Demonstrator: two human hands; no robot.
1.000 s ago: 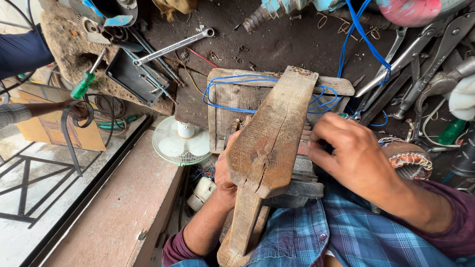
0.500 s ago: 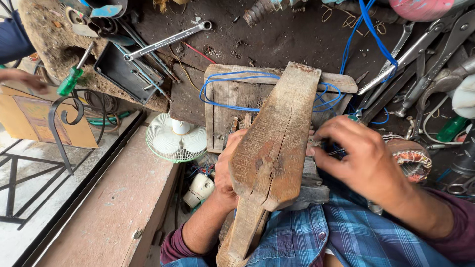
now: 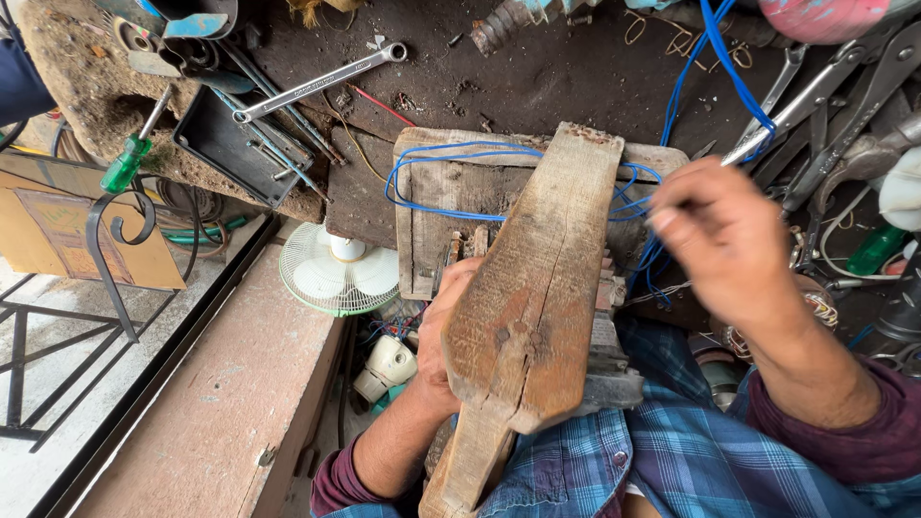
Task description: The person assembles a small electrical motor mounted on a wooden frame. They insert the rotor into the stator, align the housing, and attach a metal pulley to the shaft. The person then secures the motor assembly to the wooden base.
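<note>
Screwdriver (image 3: 127, 163): green-handled, laid tilted at the far left on the edge of a dirty bench, its shaft pointing up and to the right.
Tray (image 3: 230, 144): black and shallow, set beside the screwdriver, with thin rods lying across it.
Wrench (image 3: 321, 83): long, silver, combination type, laid slanting on the dark bench top (image 3: 556, 77) above the tray.
Fan (image 3: 338, 270): small and white, with a round grille, seen below the bench edge.
Left hand (image 3: 446, 331): pressed against the left edge of the wooden paddle; its fingers are curled round that edge, and what lies beneath them is hidden.
Wooden paddle (image 3: 530, 297): weathered and grey-brown, cracked along the grain, wide at the top and narrowed to a handle near the lap; it is laid lengthwise over the wooden frame and a grey metal block (image 3: 609, 360).
Wooden frame (image 3: 432, 206): flat, rough, pale boards, lying on the bench beneath the paddle's upper end.
Blue wire (image 3: 460, 153): thin, looped several times across the frame, passing behind the paddle and out at its right.
Right hand (image 3: 729, 240): raised just to the right of the paddle; its fingers are drawn together, though whether the wire is pinched cannot be told.
Pliers (image 3: 844, 86): several steel pairs, heaped at the far right.
</note>
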